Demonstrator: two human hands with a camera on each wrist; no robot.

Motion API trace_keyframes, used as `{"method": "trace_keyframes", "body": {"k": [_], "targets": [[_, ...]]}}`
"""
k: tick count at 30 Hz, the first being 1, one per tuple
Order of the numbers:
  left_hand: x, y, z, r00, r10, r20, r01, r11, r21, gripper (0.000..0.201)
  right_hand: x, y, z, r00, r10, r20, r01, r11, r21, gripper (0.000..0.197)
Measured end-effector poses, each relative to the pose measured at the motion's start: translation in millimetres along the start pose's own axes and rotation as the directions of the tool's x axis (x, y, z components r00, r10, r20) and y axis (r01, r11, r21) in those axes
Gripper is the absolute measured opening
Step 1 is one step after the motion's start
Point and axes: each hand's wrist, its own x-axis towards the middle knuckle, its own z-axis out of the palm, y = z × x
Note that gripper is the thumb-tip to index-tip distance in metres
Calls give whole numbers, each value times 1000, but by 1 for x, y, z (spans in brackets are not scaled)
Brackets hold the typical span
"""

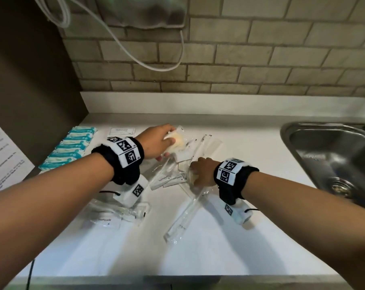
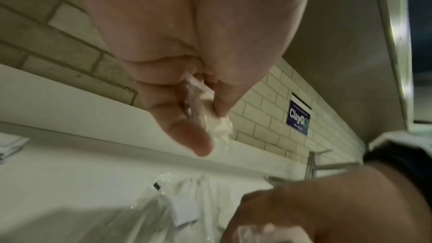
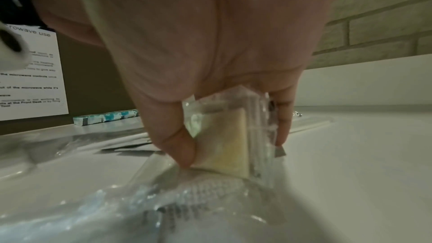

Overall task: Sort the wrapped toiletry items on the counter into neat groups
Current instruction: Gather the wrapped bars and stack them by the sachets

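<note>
Left grip (image 1: 156,143) pinched one wrapped soap (image 1: 178,141); right grip (image 1: 202,171) pinched another soap (image 3: 224,147) left of the sink (image 1: 324,147).

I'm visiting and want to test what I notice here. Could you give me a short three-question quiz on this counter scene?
1. True or false: the left hand holds nothing.
2. What does the right hand pinch? A) toothpaste box B) wrapped soap C) comb
3. Fill in: the teal packets lie in a row on the counter's ____ side.

Key: 1 false, it grips a wrapped soap. 2 B, the second soap. 3 left.
</note>
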Motion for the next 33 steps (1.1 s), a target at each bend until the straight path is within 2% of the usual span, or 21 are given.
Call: {"method": "trace_keyframes", "body": {"k": [2, 4, 7, 10, 15, 18, 24, 27, 30, 33], "targets": [[3, 0, -3, 999, 4, -39, -7, 998, -64, 34, -1, -1, -3, 1000, 6, 2, -6, 1000, 11, 58], [5, -1, -2, 1000, -9, -28, 7, 998, -69, 35, -1, -1, -2, 999, 31, 11, -31, 999, 27, 57], [3, -4, 1, 1000, -11, -19, 11, 1000, -6, 37, 1, -3, 0, 994, 109, 19, -110, 992, 64, 65], [4, -6, 4, 999, -3, -48, 5, 999, 52, 43, 3, -8, 2, 981, 194, -2, -194, 981, 16, 65], [6, -10, 7, 998, -12, -69, 21, 993, 120, 49, 15, -9, 6, 969, 248, -3, -248, 968, -38, 43], [7, -15, 7, 996, -41, -81, 48, 995, 83, 44, 18, -5, 5, 970, 243, 16, -242, 970, -9, 34], [8, -28, 5, 995, -57, -77, 58, 998, 10, 35, -21, -11, -13, 990, 123, -70, -114, 987, 111, 30], [6, -33, 4, 986, -67, -150, 62, 997, -37, 33, -25, -14, -33, 989, 70, -128, -46, 983, 179, 42], [3, -39, -2, 977, -53, -209, 39, 997, -72, 34, -24, -24, -54, 960, 44, -275, 9, 981, 192, 54], [-3, -47, -13, 982, -33, -185, 5, 989, -151, 33, -20, -41, -73, 923, -10, -384, 100, 971, 215, 56]]}}
